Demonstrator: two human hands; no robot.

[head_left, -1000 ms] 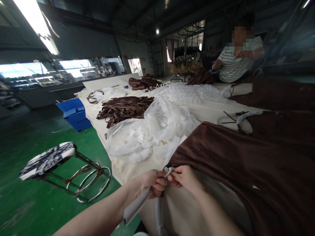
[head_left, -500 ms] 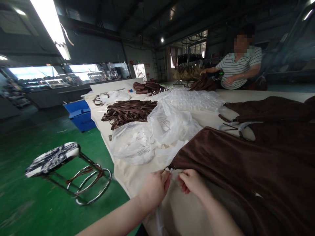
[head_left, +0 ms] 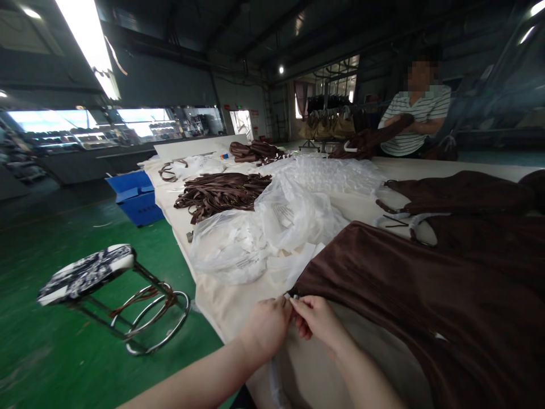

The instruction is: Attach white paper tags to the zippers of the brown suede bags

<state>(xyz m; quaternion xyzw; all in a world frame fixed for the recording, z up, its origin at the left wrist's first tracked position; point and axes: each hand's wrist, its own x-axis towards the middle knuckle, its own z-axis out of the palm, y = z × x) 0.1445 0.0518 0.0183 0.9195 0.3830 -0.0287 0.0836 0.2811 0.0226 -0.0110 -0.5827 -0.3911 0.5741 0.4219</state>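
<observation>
A large dark brown bag (head_left: 383,272) with a soft, leather-like surface lies across the right of the table, its narrow corner pointing at my hands. My left hand (head_left: 266,324) is closed at that corner, fingers curled round what looks like the strap end of the bag. Against it, my right hand (head_left: 313,318) pinches with thumb and forefinger; a small white bit shows at the fingertips, too small to name. Below my left hand hangs a pale, plastic-wrapped strip (head_left: 277,380). My fingers hide most of what lies between them.
Clear plastic bags (head_left: 232,244) with white pieces lie ahead. Beyond them are a heap of brown straps (head_left: 223,190) and a sheet of clear wrap (head_left: 323,170). More brown bags (head_left: 460,190) lie right. A stool (head_left: 91,272) stands left. Across the table a co-worker (head_left: 419,116) handles a brown piece.
My right hand has moved left and now meets my left hand at the bag's corner. The co-worker has lifted a brown piece from the pile toward the body.
</observation>
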